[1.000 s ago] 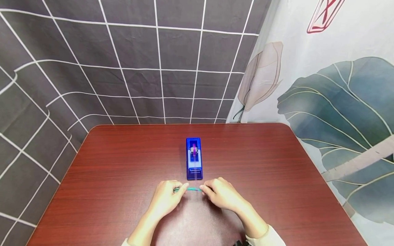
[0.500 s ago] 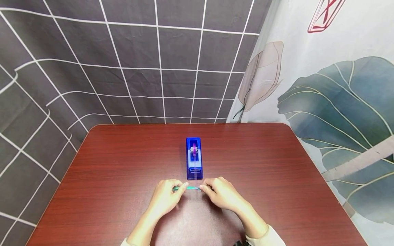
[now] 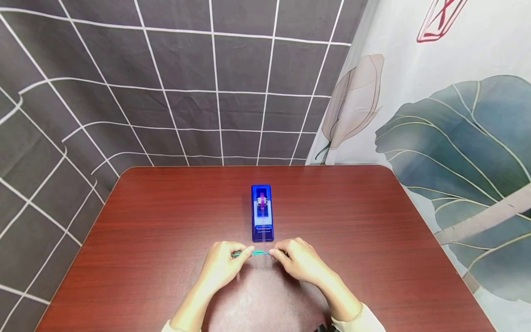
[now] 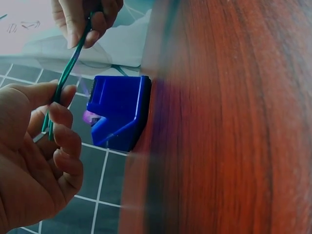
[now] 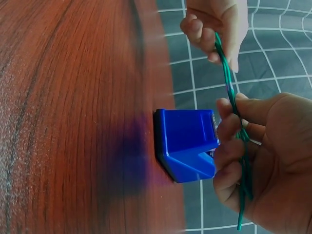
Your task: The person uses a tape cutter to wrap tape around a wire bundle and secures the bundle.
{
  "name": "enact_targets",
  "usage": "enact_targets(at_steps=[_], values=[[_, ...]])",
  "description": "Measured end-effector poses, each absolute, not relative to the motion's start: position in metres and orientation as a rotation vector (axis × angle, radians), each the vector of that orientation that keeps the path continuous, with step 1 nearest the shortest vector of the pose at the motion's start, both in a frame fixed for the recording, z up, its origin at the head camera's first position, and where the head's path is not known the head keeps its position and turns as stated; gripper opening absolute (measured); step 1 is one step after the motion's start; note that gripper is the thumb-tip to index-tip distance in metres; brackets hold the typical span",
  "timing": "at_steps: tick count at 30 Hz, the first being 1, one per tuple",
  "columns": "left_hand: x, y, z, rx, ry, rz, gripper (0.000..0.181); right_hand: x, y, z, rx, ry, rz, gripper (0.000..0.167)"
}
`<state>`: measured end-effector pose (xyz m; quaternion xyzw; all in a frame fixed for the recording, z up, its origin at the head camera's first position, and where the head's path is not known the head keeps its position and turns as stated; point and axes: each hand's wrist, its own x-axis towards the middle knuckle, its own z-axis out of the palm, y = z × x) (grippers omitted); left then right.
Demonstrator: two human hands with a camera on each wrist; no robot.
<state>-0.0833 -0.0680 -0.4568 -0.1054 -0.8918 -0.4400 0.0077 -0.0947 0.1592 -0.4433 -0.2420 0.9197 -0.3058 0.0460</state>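
Thin green wires [image 3: 260,252], bunched side by side, stretch between my two hands just above the table, in front of a blue tape dispenser [image 3: 262,216]. My left hand [image 3: 224,266] pinches one end between thumb and fingers. The other end is pinched by my right hand [image 3: 299,263]. In the right wrist view, loose tails of the wires [image 5: 246,170] hang below the right hand's grip, partly behind its fingers. A purplish patch shows on the wires [image 4: 73,58] between the hands; what it is I cannot tell. The dispenser holds a roll with a purple core [image 3: 262,201].
The reddish-brown wooden table [image 3: 174,216] spreads around the hands. A dark grey curtain [image 3: 178,69] with white grid lines hangs behind it and along the left. At the right hangs a white curtain [image 3: 398,60] with leaf prints.
The wires between the hands have risen and turned slightly. Both hands keep nearly the same place and grip, and the tape dispenser stays where it was.
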Motion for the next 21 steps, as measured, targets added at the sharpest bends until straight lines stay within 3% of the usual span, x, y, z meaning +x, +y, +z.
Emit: enact_targets(at_steps=[21], values=[[-0.0834, -0.0691, -0.4588, -0.326, -2.733, -1.344, 0.015, -0.0957, 0.1587, -0.4464, -0.704, 2.813, -0.970, 0.017]])
